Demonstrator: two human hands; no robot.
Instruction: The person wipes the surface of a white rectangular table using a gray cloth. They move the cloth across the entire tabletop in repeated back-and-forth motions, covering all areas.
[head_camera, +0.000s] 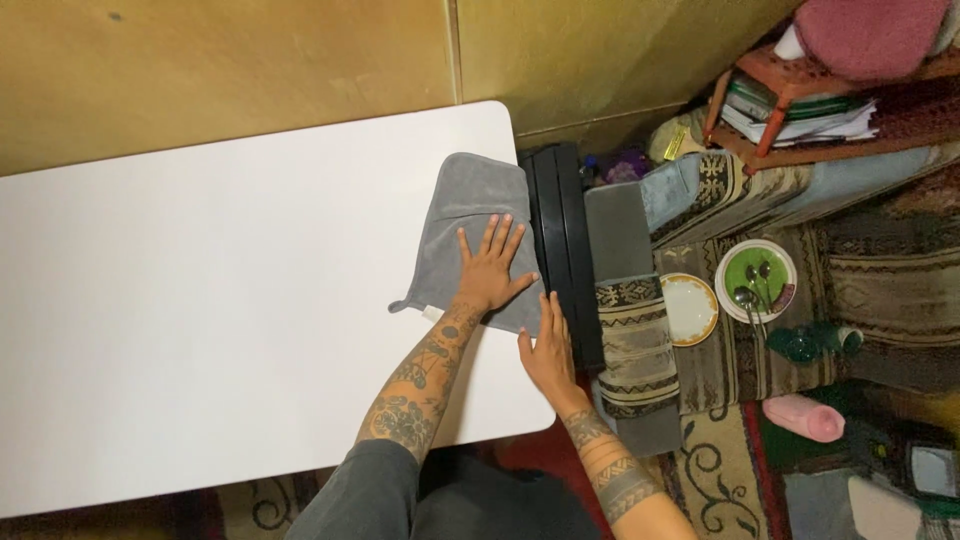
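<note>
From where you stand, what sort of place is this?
Probably a home living room: patterned rugs on the floor, plates set on them, and a white table with a grey cloth.

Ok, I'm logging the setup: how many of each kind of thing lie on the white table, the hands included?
Grey cloth: 1
Hands, left hand flat on the cloth, right hand at the edge of the white table: 2
Total: 3
</note>
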